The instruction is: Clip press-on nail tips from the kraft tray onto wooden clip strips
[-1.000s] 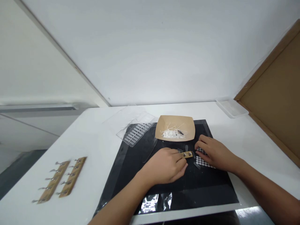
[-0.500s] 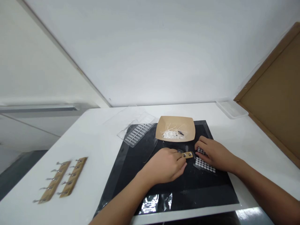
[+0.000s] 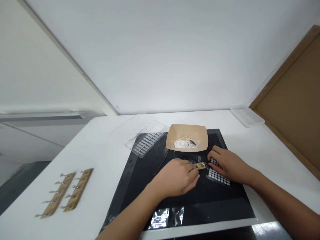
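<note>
My left hand [image 3: 176, 177] is closed over the left part of a small wooden strip [image 3: 200, 165] with round metal studs; the strip's right end shows beyond my fingers. To its right, my right hand [image 3: 228, 164] has curled fingers on a sheet of white round adhesive dots [image 3: 219, 176]. The fingertips touch the sheet near its upper left, and what lies under them is partly hidden. A small clear nail-tip-like piece [image 3: 199, 159] lies just above the wooden strip. Both hands rest on a black mat [image 3: 155, 190].
Behind my hands stands a cardboard tray [image 3: 187, 128] holding cotton swabs and white bits. Clear plastic sheets with nail-shaped pieces [image 3: 148, 144] lie left of it. Two wooden strips with upright metal clips [image 3: 78, 190] sit at far left. A translucent tray [image 3: 247, 116] and a cardboard box [image 3: 290, 96] are at right.
</note>
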Tool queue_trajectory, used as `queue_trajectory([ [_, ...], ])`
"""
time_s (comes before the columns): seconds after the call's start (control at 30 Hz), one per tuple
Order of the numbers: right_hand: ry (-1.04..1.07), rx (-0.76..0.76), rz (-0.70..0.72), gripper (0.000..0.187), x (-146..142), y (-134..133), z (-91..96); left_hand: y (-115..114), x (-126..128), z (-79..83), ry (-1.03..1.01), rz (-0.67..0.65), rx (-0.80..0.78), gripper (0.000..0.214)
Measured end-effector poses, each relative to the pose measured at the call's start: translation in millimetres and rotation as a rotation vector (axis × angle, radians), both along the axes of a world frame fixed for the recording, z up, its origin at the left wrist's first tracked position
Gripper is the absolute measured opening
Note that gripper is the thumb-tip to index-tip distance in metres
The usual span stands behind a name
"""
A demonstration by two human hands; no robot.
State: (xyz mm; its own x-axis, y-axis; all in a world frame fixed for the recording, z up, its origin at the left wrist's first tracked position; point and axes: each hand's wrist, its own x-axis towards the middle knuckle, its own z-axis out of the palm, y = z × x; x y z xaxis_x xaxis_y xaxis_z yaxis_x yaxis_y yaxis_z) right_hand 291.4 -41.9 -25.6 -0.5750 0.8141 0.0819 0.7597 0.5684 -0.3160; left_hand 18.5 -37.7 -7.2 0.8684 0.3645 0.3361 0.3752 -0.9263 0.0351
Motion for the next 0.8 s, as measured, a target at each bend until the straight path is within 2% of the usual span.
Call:
queue_trajectory([
  [0.8, -0.002, 0.0, -0.005, 0.011, -0.5, -1.5, 1.5, 0.9, 0.6, -0.8, 0.039, 0.008, -0.001, 0.029],
])
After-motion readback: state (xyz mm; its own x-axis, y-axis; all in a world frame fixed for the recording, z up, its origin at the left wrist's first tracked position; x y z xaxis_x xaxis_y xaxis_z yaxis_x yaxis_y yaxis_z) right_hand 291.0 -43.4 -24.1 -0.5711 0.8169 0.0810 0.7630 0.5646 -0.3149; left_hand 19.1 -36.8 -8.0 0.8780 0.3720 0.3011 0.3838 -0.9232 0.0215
